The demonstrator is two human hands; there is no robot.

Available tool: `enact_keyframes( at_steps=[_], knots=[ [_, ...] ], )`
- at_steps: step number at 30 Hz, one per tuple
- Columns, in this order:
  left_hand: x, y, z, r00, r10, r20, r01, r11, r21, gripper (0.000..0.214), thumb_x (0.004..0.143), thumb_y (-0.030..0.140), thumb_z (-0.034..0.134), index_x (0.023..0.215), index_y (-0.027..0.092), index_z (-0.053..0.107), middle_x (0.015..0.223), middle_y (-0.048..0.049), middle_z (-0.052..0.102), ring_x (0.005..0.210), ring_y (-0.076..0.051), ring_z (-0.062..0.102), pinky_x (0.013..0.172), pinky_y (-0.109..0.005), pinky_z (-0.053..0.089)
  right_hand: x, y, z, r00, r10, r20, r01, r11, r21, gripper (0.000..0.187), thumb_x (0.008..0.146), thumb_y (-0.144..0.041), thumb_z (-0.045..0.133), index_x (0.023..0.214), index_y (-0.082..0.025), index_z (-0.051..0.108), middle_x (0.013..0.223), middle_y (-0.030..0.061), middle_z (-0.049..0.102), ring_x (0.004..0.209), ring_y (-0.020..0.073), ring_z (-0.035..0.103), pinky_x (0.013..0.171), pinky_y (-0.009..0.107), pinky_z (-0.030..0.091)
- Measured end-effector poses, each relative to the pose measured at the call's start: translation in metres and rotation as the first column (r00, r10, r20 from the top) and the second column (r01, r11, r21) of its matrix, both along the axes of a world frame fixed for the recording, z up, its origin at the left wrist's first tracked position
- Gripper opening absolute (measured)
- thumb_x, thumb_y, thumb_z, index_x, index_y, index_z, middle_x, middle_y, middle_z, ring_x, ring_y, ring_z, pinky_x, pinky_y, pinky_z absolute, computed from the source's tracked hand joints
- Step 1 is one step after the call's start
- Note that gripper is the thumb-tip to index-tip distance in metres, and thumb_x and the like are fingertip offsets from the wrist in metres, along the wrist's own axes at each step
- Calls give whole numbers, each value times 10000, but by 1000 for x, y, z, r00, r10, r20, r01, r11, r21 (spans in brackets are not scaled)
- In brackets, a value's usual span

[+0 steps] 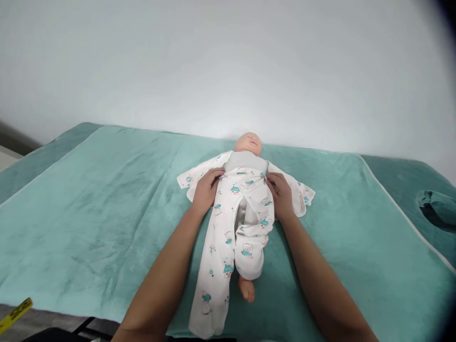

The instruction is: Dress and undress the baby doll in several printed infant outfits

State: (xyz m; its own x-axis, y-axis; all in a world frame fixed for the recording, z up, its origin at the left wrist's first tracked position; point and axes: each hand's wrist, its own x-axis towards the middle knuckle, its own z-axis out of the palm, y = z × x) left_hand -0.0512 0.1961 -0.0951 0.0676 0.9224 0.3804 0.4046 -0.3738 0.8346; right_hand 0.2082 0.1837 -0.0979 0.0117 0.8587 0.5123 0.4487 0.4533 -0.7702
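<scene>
A baby doll (248, 142) lies on its back on a teal towel (107, 213), its head away from me. It wears a white printed sleepsuit (228, 228), open down the middle over a grey body. One bare foot (247, 288) sticks out of the right leg; the left leg of the suit lies flat and looks empty. My left hand (205, 190) grips the suit's front edge at the doll's chest. My right hand (281, 192) grips the opposite edge by the other side.
The towel covers a padded table against a pale wall. A face hole (436, 209) in the table shows at the far right. A yellow tape end (16, 312) lies at the lower left corner, below the towel's edge.
</scene>
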Motion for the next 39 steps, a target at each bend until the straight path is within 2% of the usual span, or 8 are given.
enact_keyframes(
  at_steps=[5,13,19,23,26,29,34,39],
  knots=[
    [4,24,4,976,181,-124,-188,981,-45,226,962,384,486,935,218,636,897,-38,699,863,-225,606,793,-324,433,-4,26,13,986,-49,160,68,991,-115,244,929,-451,533,880,-247,657,876,50,696,852,234,603,816,370,438],
    [22,44,5,933,319,-164,-338,935,-106,184,958,355,485,888,227,598,875,-69,694,849,-259,614,776,-341,410,-18,58,-2,936,-351,-37,323,895,-308,311,890,-501,506,821,-218,615,800,44,684,749,210,554,703,321,400],
    [11,29,5,965,143,-221,-169,980,-103,172,941,351,528,974,222,637,951,-70,696,911,-258,624,851,-371,451,-7,48,-16,981,-196,13,196,969,-152,325,895,-545,554,930,-237,650,941,41,692,896,221,593,852,361,443],
    [3,30,5,959,153,-239,-121,982,143,99,911,305,578,916,216,622,1308,-101,592,1265,-283,497,1085,-419,379,0,47,-3,994,-43,98,44,999,-5,226,903,-470,585,884,-245,605,1291,90,627,1197,258,523,1031,435,397],
    [3,39,3,955,113,-275,-68,983,170,67,933,270,532,903,217,558,1395,-94,560,1350,-281,438,1177,-471,271,-1,50,6,989,86,120,-76,994,-84,185,935,-430,542,880,-254,546,1324,81,640,1155,259,570,986,444,424],
    [7,51,-2,961,130,-244,-116,991,71,53,939,264,517,906,222,522,1229,-95,664,1154,-273,579,1081,-459,371,-5,56,7,993,5,114,15,985,-174,171,934,-426,532,921,-256,538,1173,73,709,986,251,627,886,412,449],
    [14,64,-14,896,381,-228,-379,924,57,61,936,279,524,939,221,541,961,-88,675,979,-294,613,952,-435,424,-8,69,-2,964,-254,73,264,944,-199,144,885,-374,564,848,-242,521,798,3,655,733,187,552,740,330,433],
    [13,60,-12,934,276,-225,-242,956,168,85,888,216,595,970,211,569,1129,-97,671,1140,-280,574,1056,-432,384,-9,74,-8,989,-137,-51,128,982,-141,149,857,-359,602,927,-235,557,1006,46,674,922,199,606,851,353,471]
  ],
)
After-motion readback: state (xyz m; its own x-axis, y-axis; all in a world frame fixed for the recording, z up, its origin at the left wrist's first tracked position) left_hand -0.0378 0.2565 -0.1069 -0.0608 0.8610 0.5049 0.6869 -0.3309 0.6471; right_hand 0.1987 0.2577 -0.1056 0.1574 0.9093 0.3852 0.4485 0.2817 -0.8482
